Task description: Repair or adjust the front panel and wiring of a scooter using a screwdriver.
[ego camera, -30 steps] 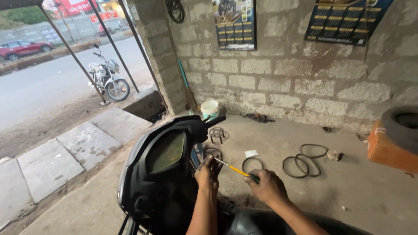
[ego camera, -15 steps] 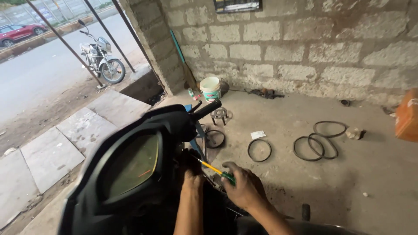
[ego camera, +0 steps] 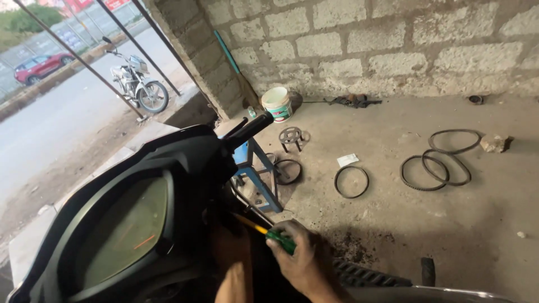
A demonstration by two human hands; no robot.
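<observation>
Scooter dashboard looms closer; right hand holds screwdriver.

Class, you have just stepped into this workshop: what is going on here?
A person leans over a black scooter. The right hand grips a screwdriver with a green and yellow handle, its tip aimed in behind the handlebar panel. The left hand is pressed into the same dark gap, its fingers hidden. On the concrete floor lie rubber belts, near a blue stand and a white bucket by the block wall.
</observation>
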